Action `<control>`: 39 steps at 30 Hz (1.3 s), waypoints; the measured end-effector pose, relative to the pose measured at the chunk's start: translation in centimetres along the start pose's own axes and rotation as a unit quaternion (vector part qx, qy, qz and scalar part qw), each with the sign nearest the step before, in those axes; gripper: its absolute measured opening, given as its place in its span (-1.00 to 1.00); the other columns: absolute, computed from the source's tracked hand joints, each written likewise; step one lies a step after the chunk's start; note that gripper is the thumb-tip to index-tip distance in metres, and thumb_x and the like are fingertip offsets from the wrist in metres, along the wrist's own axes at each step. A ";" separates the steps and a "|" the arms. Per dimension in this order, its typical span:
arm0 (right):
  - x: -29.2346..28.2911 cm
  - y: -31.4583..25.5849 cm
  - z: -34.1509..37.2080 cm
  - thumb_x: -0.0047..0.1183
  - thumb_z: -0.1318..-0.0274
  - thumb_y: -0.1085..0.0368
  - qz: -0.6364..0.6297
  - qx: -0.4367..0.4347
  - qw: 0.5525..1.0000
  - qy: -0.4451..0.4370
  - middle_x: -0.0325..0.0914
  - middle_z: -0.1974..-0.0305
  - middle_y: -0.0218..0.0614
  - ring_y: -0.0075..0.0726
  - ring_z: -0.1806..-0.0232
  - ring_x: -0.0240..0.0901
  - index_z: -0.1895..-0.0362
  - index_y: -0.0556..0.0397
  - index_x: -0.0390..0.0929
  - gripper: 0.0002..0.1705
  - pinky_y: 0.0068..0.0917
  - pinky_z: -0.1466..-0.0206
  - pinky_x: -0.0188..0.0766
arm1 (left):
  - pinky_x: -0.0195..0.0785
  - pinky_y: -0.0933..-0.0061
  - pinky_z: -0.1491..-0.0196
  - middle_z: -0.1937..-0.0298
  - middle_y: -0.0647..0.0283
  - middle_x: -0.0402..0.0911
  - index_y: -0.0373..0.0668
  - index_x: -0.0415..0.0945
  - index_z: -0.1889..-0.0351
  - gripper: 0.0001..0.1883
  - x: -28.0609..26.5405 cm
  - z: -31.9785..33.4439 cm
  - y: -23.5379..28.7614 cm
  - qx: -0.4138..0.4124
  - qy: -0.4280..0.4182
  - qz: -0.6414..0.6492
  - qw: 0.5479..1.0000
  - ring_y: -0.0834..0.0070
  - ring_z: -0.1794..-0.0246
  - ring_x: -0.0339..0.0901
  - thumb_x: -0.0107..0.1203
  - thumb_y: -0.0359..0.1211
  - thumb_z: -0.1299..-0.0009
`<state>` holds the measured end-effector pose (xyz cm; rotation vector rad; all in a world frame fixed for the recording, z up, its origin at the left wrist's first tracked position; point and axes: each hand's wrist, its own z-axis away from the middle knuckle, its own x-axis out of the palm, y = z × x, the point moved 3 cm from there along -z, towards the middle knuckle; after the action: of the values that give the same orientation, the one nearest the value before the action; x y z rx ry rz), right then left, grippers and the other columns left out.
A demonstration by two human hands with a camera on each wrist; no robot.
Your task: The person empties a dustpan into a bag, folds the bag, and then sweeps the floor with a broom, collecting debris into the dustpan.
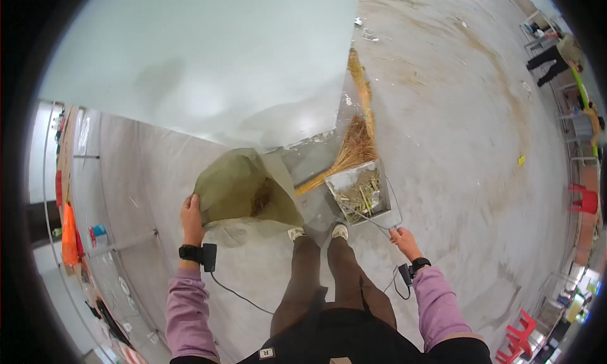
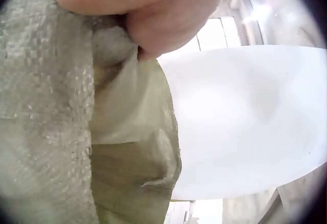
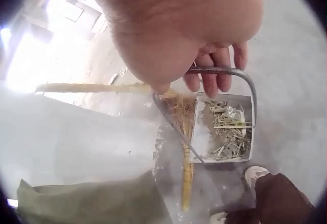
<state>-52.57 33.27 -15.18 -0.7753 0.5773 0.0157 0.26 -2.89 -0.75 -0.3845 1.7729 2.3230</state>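
Note:
My left hand [image 1: 193, 218] grips the rim of a green woven sack [image 1: 231, 180], whose mouth gapes toward me with dark debris inside; the left wrist view shows the fingers [image 2: 163, 24] folded over the sack's edge [image 2: 127, 127]. On the right, my hand [image 1: 406, 242] holds the wire handle [image 1: 393, 199] of a metal dustpan [image 1: 386, 207] full of straw and stalk bits. In the right wrist view the fingers [image 3: 209, 73] curl round the handle [image 3: 232, 71], above the debris [image 3: 230, 132].
A straw broom [image 1: 357, 142] lies on the floor behind the dustpan. A large pale panel [image 1: 208, 60] covers the upper left. My shoes [image 1: 339, 231] stand between sack and dustpan. Red stools [image 1: 518, 335] and a person [image 1: 559, 57] are along the right side.

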 end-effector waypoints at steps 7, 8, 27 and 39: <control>-1.3 -8.0 -3.1 -0.08 -0.11 0.01 -0.093 0.054 0.994 0.009 0.20 0.76 -0.49 -0.60 0.76 0.11 0.67 0.03 0.31 -0.56 -0.59 0.70 0.08 | 0.27 0.47 0.15 0.30 0.11 0.56 -0.38 0.47 0.17 -0.66 3.4 0.0 -4.9 0.016 0.056 -0.113 0.992 0.45 0.28 0.44 -0.08 -0.26 -0.30; -1.5 -9.0 -2.4 -0.08 -0.12 0.03 -0.128 0.069 0.989 0.001 0.14 0.77 -0.53 -0.64 0.78 0.05 0.67 -0.01 0.26 -0.58 -0.61 0.72 0.02 | 0.27 0.48 0.15 0.31 0.10 0.57 -0.38 0.47 0.17 -0.66 4.2 0.4 -5.9 0.003 0.055 -0.101 0.993 0.47 0.28 0.44 -0.08 -0.27 -0.30; -5.7 -22.9 14.6 0.00 -0.10 0.19 -0.081 -0.107 0.979 0.152 0.05 0.76 -0.63 -0.76 0.74 -0.08 0.68 -0.04 0.18 -0.62 -0.71 0.71 -0.17 | 0.28 0.46 0.26 0.41 0.10 0.54 -0.33 0.48 0.23 -0.71 12.2 -1.7 -17.1 0.047 -0.068 -0.023 0.996 0.42 0.39 0.46 -0.07 -0.28 -0.28; -6.1 -29.2 23.6 -0.06 -0.13 0.20 -0.169 -0.207 0.937 0.225 0.08 0.76 -0.62 -0.80 0.77 -0.10 0.55 0.03 0.26 -0.72 -0.71 0.76 -0.27 | 0.31 0.33 0.16 0.31 -0.05 0.55 -0.33 0.52 0.27 -0.69 10.6 -4.0 -22.9 0.034 -0.079 -0.059 0.995 0.14 0.26 0.51 -0.07 -0.26 -0.24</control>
<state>-39.84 29.08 20.43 -1.2994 0.8819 -0.3763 -2.36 -0.74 -26.07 -0.2784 1.7004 2.1438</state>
